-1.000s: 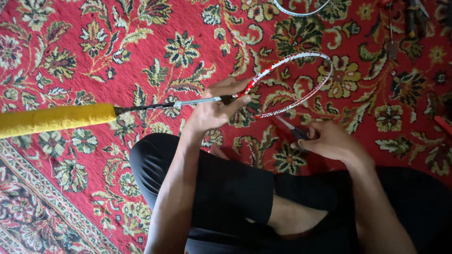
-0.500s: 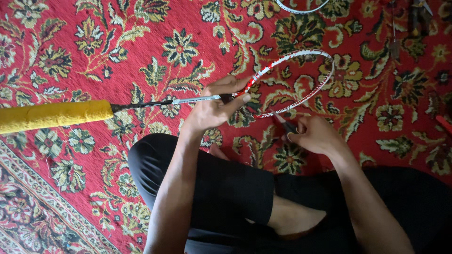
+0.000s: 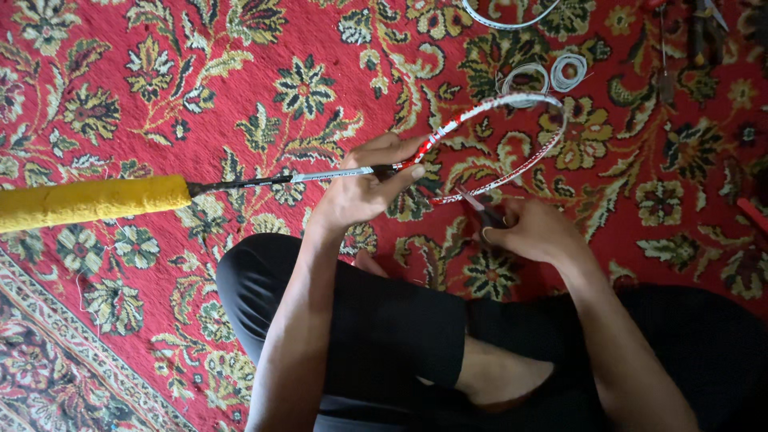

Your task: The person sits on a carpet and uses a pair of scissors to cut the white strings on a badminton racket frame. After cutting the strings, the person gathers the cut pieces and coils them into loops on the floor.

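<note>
Now left hand [image 3: 364, 188] grips the red-and-white unstrung badminton racket with yellow grip [image 3: 336, 174] at its throat above the red floral carpet [image 3: 200, 72]; right hand [image 3: 532, 232] holds small dark cutters [image 3: 480, 210] just under the frame.

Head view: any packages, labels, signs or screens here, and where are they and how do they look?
No packages, signs or screens.
Racket shaft: thin silver printed band, beside the left hand.
Racket frame: red and white patterned oval, unstrung, above the right hand.
</note>
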